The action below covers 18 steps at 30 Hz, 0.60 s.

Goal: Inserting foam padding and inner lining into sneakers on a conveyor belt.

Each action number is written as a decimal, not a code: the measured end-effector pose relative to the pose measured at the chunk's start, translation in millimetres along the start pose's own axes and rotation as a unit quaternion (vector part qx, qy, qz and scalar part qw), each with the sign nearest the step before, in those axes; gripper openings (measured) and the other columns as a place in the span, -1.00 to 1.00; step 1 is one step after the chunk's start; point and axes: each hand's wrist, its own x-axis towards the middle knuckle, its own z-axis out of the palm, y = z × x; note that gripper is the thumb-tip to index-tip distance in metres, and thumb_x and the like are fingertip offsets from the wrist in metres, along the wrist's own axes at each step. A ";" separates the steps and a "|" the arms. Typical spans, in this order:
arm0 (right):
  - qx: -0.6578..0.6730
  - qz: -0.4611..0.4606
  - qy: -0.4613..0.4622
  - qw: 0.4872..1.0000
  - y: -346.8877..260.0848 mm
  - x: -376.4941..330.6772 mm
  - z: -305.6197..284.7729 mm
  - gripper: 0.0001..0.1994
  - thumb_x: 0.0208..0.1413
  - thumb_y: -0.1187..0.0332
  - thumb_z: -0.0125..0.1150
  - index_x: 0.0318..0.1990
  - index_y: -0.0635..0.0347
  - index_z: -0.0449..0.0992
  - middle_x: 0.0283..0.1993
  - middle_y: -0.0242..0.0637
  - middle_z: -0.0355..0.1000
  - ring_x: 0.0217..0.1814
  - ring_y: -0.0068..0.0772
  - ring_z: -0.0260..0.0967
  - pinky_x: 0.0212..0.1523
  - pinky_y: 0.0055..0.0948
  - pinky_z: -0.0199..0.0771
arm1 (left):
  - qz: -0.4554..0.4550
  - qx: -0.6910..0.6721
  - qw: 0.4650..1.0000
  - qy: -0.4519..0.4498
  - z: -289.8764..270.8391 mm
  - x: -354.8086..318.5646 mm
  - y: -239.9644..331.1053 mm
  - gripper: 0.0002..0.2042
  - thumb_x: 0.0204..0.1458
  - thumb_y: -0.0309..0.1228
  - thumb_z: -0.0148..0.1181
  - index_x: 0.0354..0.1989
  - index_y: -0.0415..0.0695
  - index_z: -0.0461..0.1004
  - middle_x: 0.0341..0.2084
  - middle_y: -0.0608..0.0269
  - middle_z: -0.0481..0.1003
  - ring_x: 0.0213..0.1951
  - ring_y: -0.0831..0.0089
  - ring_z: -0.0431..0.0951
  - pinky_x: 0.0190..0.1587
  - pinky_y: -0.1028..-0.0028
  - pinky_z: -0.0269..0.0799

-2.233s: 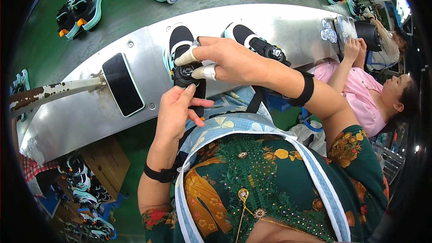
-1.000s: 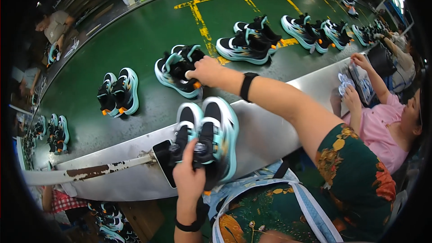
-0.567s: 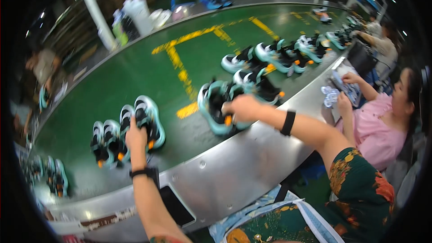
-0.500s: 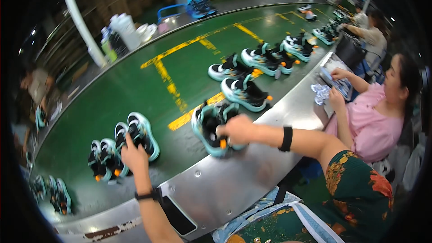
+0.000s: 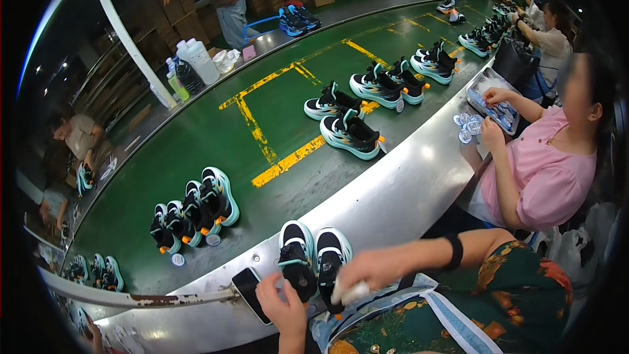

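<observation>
A pair of black, white and mint sneakers stands on the metal ledge in front of me, toes pointing away: a left sneaker [image 5: 296, 255] and a right sneaker [image 5: 331, 257]. My left hand [image 5: 283, 303] is beside the left sneaker's heel, thumb and fingers apart, holding nothing that I can see. Over the right sneaker's heel, my right hand [image 5: 370, 274] is curled and blurred. Something white shows at its fingertips, too smeared to name; whether it grips the sneaker is unclear.
A dark phone [image 5: 251, 294] lies left of the pair. More sneakers [image 5: 211, 198] stand on the green belt [image 5: 196, 131], with others [image 5: 350, 132] farther right. A co-worker in pink [image 5: 547, 164] sits at my right, handling round tags [image 5: 466, 127] beside a tray [image 5: 493, 99].
The sneaker pair has come from the belt onto the ledge near me, its toes now pointing away. Both hands have drawn back toward my body; the left has left the sneakers on the belt.
</observation>
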 end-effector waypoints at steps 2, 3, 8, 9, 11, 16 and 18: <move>-0.067 0.064 0.107 0.990 8.4 -11.2 -29.2 -0.79 0.10 0.28 0.17 -0.17 0.14 0.56 -0.20 -0.19 0.50 -0.14 -0.29 0.46 -0.10 -0.37 0.43 | 0.010 -0.082 0.992 -0.094 -6.1 -18.0 27.8 -0.90 -0.07 -0.54 0.12 -0.35 -0.22 0.46 -0.43 0.13 0.44 -0.37 0.22 0.46 -0.29 0.37 0.35; -0.097 0.078 0.146 0.981 18.7 -14.7 -41.8 -0.75 0.07 0.31 0.20 -0.09 0.10 0.53 -0.24 -0.23 0.48 -0.19 -0.33 0.44 -0.15 -0.37 0.42 | 0.061 -0.092 0.985 -0.131 0.0 -28.0 32.8 -0.92 -0.08 -0.52 0.16 -0.38 -0.20 0.47 -0.43 0.14 0.44 -0.37 0.21 0.45 -0.28 0.36 0.34; -0.104 0.072 -0.032 0.991 63.2 1.9 -47.0 -0.33 -0.03 0.32 0.28 0.30 -0.12 0.21 -0.25 -0.30 0.31 -0.30 -0.42 0.27 -0.24 -0.42 0.34 | 0.047 -0.065 0.985 -0.151 24.0 -40.9 38.8 -0.79 -0.14 -0.44 0.27 -0.37 -0.20 0.38 -0.34 0.05 0.39 -0.26 0.08 0.39 -0.22 0.26 0.29; -0.049 0.028 -0.037 0.998 74.5 4.9 -40.4 -0.32 -0.04 0.34 0.28 0.30 -0.14 0.20 -0.29 -0.30 0.29 -0.31 -0.42 0.26 -0.25 -0.41 0.33 | 0.042 -0.065 0.988 -0.134 22.3 -45.6 40.2 -0.79 -0.15 -0.46 0.27 -0.37 -0.22 0.37 -0.31 0.02 0.38 -0.23 0.07 0.38 -0.20 0.25 0.30; -0.084 0.122 -0.056 0.987 44.6 16.0 -46.4 -0.33 -0.05 0.38 0.26 0.29 -0.16 0.22 -0.29 -0.29 0.31 -0.31 -0.44 0.26 -0.24 -0.43 0.33 | 0.040 -0.053 0.997 -0.051 16.8 -56.0 36.2 -0.80 -0.17 -0.55 0.24 -0.35 -0.25 0.38 -0.30 0.00 0.38 -0.21 0.08 0.40 -0.15 0.31 0.33; -0.074 0.202 -0.095 0.972 48.8 21.1 -54.3 -0.32 -0.13 0.46 0.28 0.26 -0.03 0.27 0.00 -0.20 0.43 -0.32 -0.46 0.40 -0.21 -0.43 0.41 | 0.034 -0.058 0.994 -0.090 17.8 -75.7 18.8 -0.76 -0.18 -0.49 0.27 -0.29 -0.20 0.44 -0.29 0.07 0.40 -0.18 0.13 0.38 -0.13 0.27 0.27; -0.067 0.203 -0.098 0.972 48.4 29.7 -54.4 -0.33 -0.15 0.47 0.29 0.23 0.00 0.30 -0.05 -0.18 0.42 -0.27 -0.42 0.41 -0.19 -0.42 0.39 | 0.097 -0.030 0.983 -0.155 28.5 -76.2 13.1 -0.78 -0.18 -0.41 0.30 -0.34 -0.16 0.46 -0.40 0.19 0.43 -0.23 0.20 0.37 -0.17 0.28 0.19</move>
